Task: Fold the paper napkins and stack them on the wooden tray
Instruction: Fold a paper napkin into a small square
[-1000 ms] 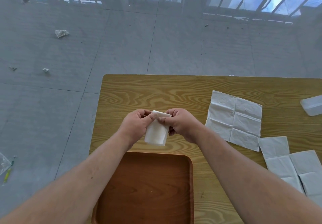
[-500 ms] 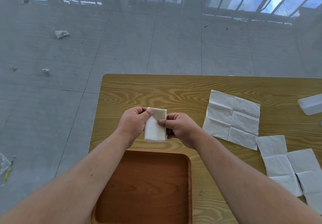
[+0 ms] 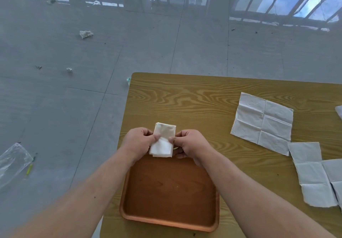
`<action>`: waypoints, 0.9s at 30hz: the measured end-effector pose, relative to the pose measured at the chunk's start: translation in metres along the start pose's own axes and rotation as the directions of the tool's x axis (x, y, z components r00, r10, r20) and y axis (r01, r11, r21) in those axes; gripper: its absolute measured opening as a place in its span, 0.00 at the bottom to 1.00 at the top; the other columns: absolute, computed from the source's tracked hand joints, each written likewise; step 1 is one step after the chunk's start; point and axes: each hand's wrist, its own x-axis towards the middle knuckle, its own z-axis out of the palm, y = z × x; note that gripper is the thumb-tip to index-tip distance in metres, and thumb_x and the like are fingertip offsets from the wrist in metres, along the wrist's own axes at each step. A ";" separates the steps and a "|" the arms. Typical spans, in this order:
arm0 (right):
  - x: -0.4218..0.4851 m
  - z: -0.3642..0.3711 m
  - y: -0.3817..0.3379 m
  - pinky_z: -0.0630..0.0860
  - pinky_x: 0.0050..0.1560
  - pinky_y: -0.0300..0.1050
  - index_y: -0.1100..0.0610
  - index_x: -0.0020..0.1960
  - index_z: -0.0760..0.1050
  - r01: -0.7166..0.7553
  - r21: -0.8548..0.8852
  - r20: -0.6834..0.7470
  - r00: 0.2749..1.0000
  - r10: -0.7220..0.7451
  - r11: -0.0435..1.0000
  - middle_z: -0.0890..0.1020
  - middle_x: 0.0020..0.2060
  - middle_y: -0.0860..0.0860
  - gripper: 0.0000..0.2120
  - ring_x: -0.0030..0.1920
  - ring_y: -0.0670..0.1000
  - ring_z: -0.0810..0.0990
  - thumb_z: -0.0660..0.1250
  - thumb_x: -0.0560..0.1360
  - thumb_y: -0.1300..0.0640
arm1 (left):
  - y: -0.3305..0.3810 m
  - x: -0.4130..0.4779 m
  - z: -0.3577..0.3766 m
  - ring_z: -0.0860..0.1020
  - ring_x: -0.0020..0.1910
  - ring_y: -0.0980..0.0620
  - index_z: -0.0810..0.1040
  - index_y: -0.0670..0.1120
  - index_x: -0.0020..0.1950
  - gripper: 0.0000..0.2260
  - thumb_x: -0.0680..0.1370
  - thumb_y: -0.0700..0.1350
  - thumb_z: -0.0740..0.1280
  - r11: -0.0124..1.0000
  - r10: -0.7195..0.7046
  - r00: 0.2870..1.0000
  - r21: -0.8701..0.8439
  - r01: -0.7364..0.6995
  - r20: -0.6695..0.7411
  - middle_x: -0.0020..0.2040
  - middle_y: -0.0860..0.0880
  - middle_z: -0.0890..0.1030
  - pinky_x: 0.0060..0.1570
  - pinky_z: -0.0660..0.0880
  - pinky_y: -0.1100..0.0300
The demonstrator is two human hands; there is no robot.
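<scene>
A folded white napkin (image 3: 163,140) is held between both hands just above the far edge of the wooden tray (image 3: 172,191). My left hand (image 3: 138,140) pinches its left side and my right hand (image 3: 190,143) pinches its right side. The napkin is a narrow upright rectangle, several layers thick. The tray holds nothing and lies near the table's front left. An unfolded napkin (image 3: 262,122) lies flat on the table to the right, and more unfolded napkins (image 3: 314,174) lie at the right edge.
The wooden table (image 3: 194,99) ends at its left edge close to the tray. A white object (image 3: 339,111) shows at the far right. Paper scraps (image 3: 86,33) and a plastic bag (image 3: 13,162) lie on the grey tiled floor.
Both hands have brought the folded napkin nearer to me, to the tray's far edge. The camera view has shifted left, so the table sits further right.
</scene>
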 end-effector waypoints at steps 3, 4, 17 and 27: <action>-0.004 0.027 0.016 0.79 0.31 0.44 0.65 0.53 0.82 -0.044 -0.060 -0.028 0.999 0.043 0.997 0.88 0.41 0.58 0.09 0.33 0.52 0.86 0.74 0.79 0.60 | -0.034 -0.011 -0.011 0.87 0.42 0.51 0.87 0.51 0.43 0.08 0.79 0.52 0.74 0.997 -0.048 0.999 0.064 0.048 -0.007 0.39 0.54 0.88 0.44 0.84 0.51; -0.005 0.034 0.021 0.79 0.31 0.44 0.65 0.52 0.82 -0.051 -0.087 -0.033 0.998 0.049 0.995 0.89 0.41 0.59 0.09 0.33 0.52 0.86 0.74 0.79 0.59 | -0.044 -0.014 -0.014 0.86 0.42 0.51 0.87 0.51 0.42 0.08 0.79 0.52 0.74 0.994 -0.057 0.998 0.087 0.058 -0.018 0.39 0.54 0.88 0.45 0.84 0.49; 0.002 0.083 0.045 0.80 0.29 0.42 0.59 0.44 0.82 -0.078 -0.428 -0.128 0.991 0.025 0.900 0.88 0.35 0.55 0.06 0.31 0.51 0.87 0.72 0.78 0.57 | -0.091 -0.022 -0.033 0.79 0.37 0.56 0.79 0.54 0.38 0.14 0.76 0.61 0.72 0.865 0.033 0.986 0.499 0.055 -0.166 0.37 0.55 0.81 0.31 0.69 0.58; 0.005 0.090 0.047 0.85 0.33 0.47 0.56 0.41 0.82 -0.066 -0.630 -0.166 0.985 -0.051 0.773 0.87 0.31 0.52 0.11 0.30 0.52 0.86 0.73 0.78 0.50 | -0.097 -0.020 -0.035 0.76 0.37 0.56 0.75 0.54 0.38 0.15 0.79 0.60 0.70 0.814 0.166 0.978 0.577 -0.064 -0.127 0.37 0.55 0.79 0.32 0.69 0.58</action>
